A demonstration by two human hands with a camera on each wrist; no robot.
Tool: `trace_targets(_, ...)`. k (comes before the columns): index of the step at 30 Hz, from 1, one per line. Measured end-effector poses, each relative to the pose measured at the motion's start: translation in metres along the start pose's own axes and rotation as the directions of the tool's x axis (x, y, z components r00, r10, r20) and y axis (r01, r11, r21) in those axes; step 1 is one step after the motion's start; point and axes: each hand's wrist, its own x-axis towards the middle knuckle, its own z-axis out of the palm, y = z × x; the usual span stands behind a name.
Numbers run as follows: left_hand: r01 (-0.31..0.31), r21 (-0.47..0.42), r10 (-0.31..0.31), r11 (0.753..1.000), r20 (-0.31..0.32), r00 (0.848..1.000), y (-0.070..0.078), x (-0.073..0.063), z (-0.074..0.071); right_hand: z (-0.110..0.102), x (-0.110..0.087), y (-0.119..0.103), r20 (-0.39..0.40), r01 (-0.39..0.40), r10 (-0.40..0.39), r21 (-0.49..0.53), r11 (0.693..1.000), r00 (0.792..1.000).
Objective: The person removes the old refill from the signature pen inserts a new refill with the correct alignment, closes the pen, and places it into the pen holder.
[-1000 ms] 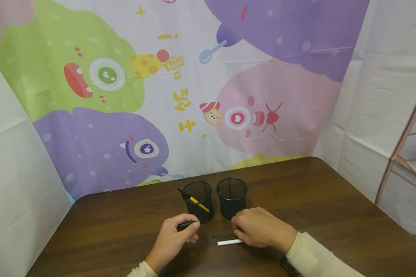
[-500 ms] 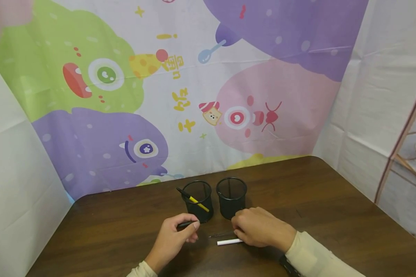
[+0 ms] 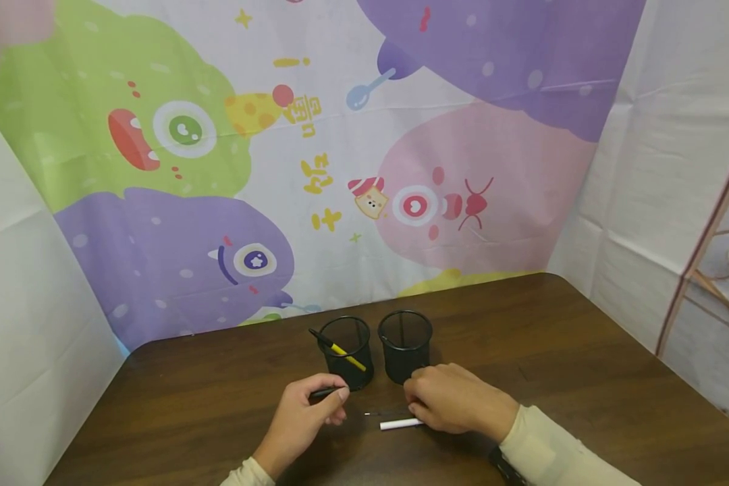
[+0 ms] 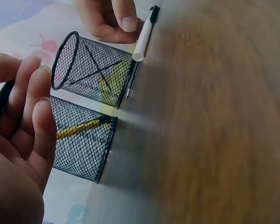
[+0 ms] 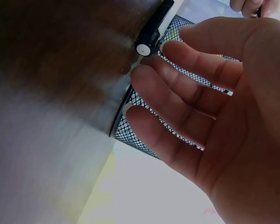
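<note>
Between the thumb and index finger of my left hand (image 3: 304, 415) is a slim black pen (image 3: 323, 393), mostly covered by the fingers in the head view. My right hand (image 3: 455, 399) is low over the table, palm down, in front of the right mesh cup. Its fingers (image 5: 154, 93) are loosely bent, and the thumb stands apart from them in the right wrist view. Close by its fingertips lies a white marker with a black cap (image 5: 154, 29). Beside the marker is a thin clear pen with a metal tip (image 4: 129, 91), its far end hidden by the right hand.
Two black mesh cups stand side by side behind the hands. A yellow and black pen (image 3: 343, 352) leans in the left cup (image 3: 349, 378); the right cup (image 3: 406, 361) is close to my right hand. A printed cloth (image 3: 340, 270) hangs behind the brown table (image 3: 176, 405).
The thin pen's tip shifts slightly away from me and now looks lighter. Both hands stay nearly still, and the left keeps its hold on the black pen.
</note>
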Motion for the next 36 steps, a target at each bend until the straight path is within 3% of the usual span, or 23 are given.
trace_targets(8, 0.004, -0.009, -0.004, 1.0, -0.001, 1.0, 0.0, 0.0, -0.001, 0.0, 0.001, 0.002, -0.014, -0.005, 0.006, 0.007, 1.0, 1.0)
trace_targets(36, 0.012, -0.017, -0.013, 1.0, -0.054, 0.998, 0.002, 0.002, 0.001, -0.013, 0.004, -0.002, -0.22, 0.062, -0.078, -0.08, 0.995, 0.972)
